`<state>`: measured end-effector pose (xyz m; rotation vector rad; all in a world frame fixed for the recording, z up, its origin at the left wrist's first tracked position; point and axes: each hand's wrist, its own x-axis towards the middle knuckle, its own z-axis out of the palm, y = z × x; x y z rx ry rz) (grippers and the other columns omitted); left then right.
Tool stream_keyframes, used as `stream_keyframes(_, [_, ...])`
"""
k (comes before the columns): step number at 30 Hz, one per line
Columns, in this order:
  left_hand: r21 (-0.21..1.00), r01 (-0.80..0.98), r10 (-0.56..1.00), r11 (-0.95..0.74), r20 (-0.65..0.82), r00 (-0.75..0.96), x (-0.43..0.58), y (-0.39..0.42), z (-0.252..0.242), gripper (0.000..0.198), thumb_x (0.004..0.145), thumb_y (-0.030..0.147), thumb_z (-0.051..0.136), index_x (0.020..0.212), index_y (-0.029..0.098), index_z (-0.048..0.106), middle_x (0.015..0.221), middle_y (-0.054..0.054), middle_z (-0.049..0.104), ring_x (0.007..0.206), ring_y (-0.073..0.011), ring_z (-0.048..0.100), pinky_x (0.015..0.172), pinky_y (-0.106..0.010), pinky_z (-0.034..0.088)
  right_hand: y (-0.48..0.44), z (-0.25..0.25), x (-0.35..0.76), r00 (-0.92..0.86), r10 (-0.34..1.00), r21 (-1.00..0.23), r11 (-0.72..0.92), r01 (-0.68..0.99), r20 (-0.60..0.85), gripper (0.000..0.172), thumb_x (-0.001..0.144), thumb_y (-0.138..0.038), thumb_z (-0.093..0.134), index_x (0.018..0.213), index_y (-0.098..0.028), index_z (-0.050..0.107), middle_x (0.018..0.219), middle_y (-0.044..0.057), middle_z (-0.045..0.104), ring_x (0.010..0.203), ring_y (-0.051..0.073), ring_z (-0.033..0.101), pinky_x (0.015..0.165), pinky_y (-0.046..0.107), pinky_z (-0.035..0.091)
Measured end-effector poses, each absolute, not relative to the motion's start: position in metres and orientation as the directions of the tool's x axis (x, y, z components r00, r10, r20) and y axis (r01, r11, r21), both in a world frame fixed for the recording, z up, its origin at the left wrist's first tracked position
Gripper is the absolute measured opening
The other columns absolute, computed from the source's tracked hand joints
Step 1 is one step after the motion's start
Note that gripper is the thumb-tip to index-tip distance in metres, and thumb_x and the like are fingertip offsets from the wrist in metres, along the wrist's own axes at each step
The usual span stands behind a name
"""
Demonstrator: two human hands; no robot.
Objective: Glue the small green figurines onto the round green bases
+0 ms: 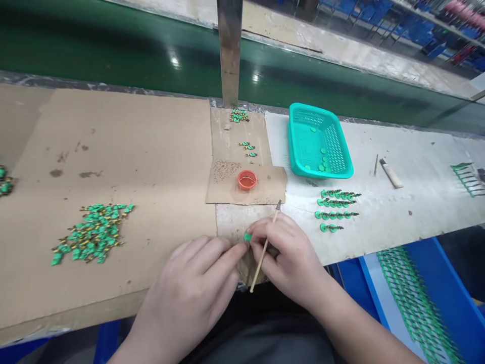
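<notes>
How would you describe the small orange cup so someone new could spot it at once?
On the bench, a cardboard patch lies left of the teal plastic basket. On it sits the orange cup, the only round orange thing there, with liquid inside.

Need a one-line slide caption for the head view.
Left hand and right hand meet at a green disc, the right gripping a wooden stick.

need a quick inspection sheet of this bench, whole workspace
surface: cardboard sheets over a white bench top
job's things: small green piece, wooden stick, pile of green parts, rows of green parts, orange cup, teal basket
clutter: wooden-handled tool
grippers: left hand touches the small green piece; right hand holds the wooden stick
cables: nothing seen
surroundings: green conveyor belt behind, blue crate lower right
</notes>
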<state>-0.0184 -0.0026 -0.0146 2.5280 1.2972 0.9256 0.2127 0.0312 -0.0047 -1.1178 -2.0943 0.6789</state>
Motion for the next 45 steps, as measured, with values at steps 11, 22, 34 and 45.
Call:
stream_keyframes(11, [0.698,0.644,0.931,-0.313,0.360,0.062,-0.027,-0.019,0.003,0.019,0.116,0.022,0.071,0.128,0.031,0.083,0.121,-0.001,0.085,0.105,-0.0160,0.083,0.100,-0.029,0.069,0.013,-0.007,0.235,-0.321,0.889,-0.737,0.451,0.503,0.325,0.020,0.105,-0.009,0.071,0.115,-0.026,0.067,0.103,0.004,0.082,0.096,0.023,0.079,0.084,0.037,0.066])
stream_keyframes(22, [0.883,0.465,0.995,-0.069,0.096,-0.034,-0.015,-0.001,0.010,0.034,0.102,0.063,0.088,0.102,0.030,0.093,0.100,-0.004,0.092,0.083,-0.0198,0.087,0.080,-0.028,0.074,0.012,0.005,0.262,-0.352,0.904,-0.904,0.342,0.257,0.242,0.045,0.114,-0.012,0.055,0.150,-0.025,0.078,0.136,0.008,0.090,0.115,0.021,0.086,0.104,0.040,0.072])
stream_keyframes(34, [0.967,0.161,0.978,-0.197,0.206,-0.038,0.012,-0.009,0.020,0.014,0.098,0.047,0.098,0.096,0.033,0.094,0.100,-0.002,0.093,0.095,-0.0181,0.092,0.093,-0.022,0.075,0.003,0.021,0.226,-0.348,0.917,-0.976,-0.217,-0.025,-0.195,0.018,0.100,-0.036,0.080,0.094,-0.020,0.085,0.081,0.002,0.076,0.071,0.016,0.063,0.065,0.029,0.052])
stream_keyframes(45, [1.000,-0.001,0.998,-0.022,0.022,0.051,0.016,-0.010,0.022,0.020,0.092,0.053,0.102,0.095,0.034,0.096,0.097,-0.003,0.091,0.092,-0.0183,0.092,0.081,-0.015,0.072,0.005,0.020,0.224,-0.412,0.857,-0.889,-0.414,-0.196,-0.308,0.020,0.088,-0.036,0.088,0.082,-0.020,0.077,0.073,-0.001,0.065,0.072,0.015,0.054,0.067,0.030,0.043])
